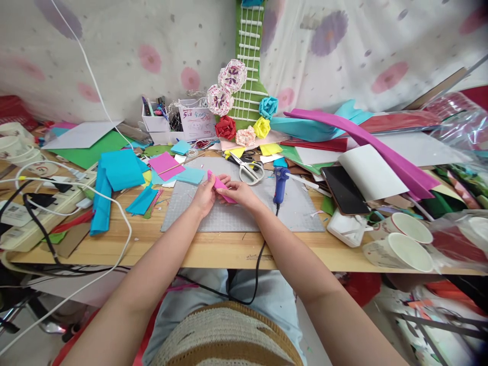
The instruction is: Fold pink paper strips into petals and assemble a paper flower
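- Pink paper piece (218, 183): over the grey cutting mat (229, 221), between both hands; bearings below taken from it.
- Left hand (206, 195): fingers closed, gripping the paper near its upper end.
- Right hand (241, 193): gripping the same paper toward its lower end, fingers bent.
- Scissors (247, 167): about 2 o'clock, on the mat.
- Blue glue gun (280, 187): 3 o'clock, black cord (258, 269) leading toward the bench's near edge.
- Red paper flower (225, 127): 12 o'clock.
- Flat pink sheet (166, 164): about 10 o'clock.
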Demonstrator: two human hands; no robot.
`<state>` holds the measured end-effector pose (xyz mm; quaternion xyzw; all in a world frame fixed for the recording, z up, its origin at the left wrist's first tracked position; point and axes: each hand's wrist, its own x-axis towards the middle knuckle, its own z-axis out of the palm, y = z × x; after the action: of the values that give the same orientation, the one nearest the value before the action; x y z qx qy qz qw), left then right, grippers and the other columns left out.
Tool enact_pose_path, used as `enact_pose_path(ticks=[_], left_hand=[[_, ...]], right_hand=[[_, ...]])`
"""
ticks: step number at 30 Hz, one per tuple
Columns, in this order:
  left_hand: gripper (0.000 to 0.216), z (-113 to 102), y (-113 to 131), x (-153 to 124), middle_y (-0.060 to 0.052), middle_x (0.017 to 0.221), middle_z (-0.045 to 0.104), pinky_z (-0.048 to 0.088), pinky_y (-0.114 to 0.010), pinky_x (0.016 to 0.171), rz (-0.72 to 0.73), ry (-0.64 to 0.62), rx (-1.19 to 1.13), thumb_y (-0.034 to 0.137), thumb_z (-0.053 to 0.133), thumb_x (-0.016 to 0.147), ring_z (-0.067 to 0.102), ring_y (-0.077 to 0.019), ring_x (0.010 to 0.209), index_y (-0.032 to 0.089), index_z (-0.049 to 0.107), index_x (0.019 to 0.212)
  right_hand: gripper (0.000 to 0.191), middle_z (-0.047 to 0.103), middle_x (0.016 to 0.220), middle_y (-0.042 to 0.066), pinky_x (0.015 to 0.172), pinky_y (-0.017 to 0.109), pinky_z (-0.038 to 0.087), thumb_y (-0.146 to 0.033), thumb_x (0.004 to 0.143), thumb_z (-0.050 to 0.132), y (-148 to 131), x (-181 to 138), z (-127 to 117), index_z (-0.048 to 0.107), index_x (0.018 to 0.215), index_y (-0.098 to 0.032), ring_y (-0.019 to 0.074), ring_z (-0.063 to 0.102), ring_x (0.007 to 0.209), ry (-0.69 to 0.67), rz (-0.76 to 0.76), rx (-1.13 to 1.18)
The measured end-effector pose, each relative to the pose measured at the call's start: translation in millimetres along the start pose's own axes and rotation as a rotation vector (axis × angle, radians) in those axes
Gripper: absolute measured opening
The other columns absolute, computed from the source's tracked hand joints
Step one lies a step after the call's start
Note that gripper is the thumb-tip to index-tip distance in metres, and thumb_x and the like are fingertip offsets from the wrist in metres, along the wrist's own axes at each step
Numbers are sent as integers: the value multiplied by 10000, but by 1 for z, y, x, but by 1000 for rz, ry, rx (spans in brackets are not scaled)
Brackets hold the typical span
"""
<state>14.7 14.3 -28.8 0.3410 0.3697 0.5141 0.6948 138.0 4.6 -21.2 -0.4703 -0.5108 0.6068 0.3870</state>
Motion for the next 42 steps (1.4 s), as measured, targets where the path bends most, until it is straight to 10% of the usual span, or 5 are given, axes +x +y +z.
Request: enact_pose_path(ticks=[11, 20, 42], left_hand=[[416, 3, 0, -2, -147, 1020, 670, 482, -232, 548, 16, 0, 63, 464, 457, 848, 646, -202, 876, 106, 643, 949], [362, -2, 8, 2, -149, 1061, 655, 426, -342, 962, 45, 78, -44, 423, 442, 869, 561, -208, 1111, 108, 619, 888], [415, 1, 8, -8, -148, 1159, 608, 490, -349, 877, -208, -89, -134, 464, 507, 816, 566, -227, 1097, 120, 579, 1038]], right_hand=[[205, 652, 563, 0, 529, 171, 501, -277, 693, 709, -3, 3, 5, 591, 647, -117, 68, 591, 493, -54, 4, 103], [45, 659, 574, 7, 516, 164, 519, -123, 748, 650, -5, -1, 0, 620, 720, -104, 77, 618, 501, -92, 97, 30], [122, 691, 644, 32, 550, 187, 547, -224, 788, 634, 1, -1, 1, 629, 758, -105, 99, 654, 576, -124, 97, 174]])
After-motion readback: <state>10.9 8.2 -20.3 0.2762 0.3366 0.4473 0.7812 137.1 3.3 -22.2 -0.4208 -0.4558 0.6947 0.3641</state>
